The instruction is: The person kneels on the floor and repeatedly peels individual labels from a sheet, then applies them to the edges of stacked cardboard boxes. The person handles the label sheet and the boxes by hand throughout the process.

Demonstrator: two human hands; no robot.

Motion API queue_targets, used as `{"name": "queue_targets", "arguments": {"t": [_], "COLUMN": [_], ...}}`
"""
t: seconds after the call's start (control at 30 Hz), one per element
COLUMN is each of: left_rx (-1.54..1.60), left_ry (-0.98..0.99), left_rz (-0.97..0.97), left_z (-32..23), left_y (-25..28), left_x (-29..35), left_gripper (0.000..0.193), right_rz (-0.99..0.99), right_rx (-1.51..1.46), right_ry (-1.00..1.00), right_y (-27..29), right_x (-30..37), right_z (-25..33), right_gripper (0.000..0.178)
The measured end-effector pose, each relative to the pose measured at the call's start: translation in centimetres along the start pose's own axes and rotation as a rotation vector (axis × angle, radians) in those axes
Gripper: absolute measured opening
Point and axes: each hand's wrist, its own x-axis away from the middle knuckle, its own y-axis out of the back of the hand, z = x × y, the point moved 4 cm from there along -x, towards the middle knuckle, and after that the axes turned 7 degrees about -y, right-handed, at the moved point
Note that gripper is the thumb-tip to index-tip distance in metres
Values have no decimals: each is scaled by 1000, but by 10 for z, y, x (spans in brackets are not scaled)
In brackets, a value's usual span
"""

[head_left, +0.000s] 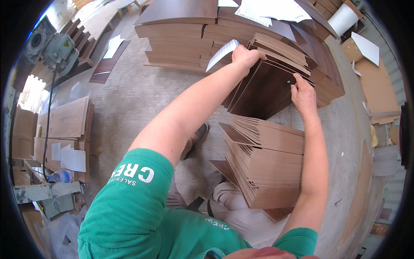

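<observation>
Several dark brown wood panels stand on edge in front of me, and the nearest panel (pixel 267 88) shows its broad face with a small pale dot. My left hand (pixel 246 59) is closed over the top left corner of these panels, thumb on the near side. At the upper right edge, my right hand (pixel 304 94) grips the nearest panel between thumb and fingers. A curled printed paper sheet (pixel 222 55) sticks out beside my left hand. Closer to me, a tall stack of brown panels (pixel 267 168) stands between my arms, its upper boards slightly fanned.
A large panel stack (pixel 172 47) with papers (pixel 269 13) on top stands ahead. At left are a grey motor (pixel 60 54) with a hanging cable, more panels (pixel 67 116) and a plastic bottle (pixel 60 176). Cardboard (pixel 375 82) leans at right. My shoe (pixel 200 131) rests on the concrete floor (pixel 116 103).
</observation>
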Motion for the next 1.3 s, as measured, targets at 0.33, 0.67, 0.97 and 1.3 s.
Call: {"name": "queue_targets", "arguments": {"t": [0.33,0.67,0.97,1.3], "left_rx": [-117,-9,59,29], "left_ry": [-17,-40,-26,43], "left_rz": [-88,-67,-91,216], "left_z": [-12,-1,-3,-14], "left_y": [8,1,-4,5], "left_x": [6,-6,-1,25], "left_gripper": [56,55,65,73], "right_rz": [156,-143,-310,-93], "right_rx": [-582,-48,219,-865], "right_ry": [-248,-9,-15,-446], "right_y": [41,-43,-37,7], "right_x": [-10,-40,-36,-40], "right_z": [-4,11,-4,-51], "right_gripper": [24,30,33,20]}}
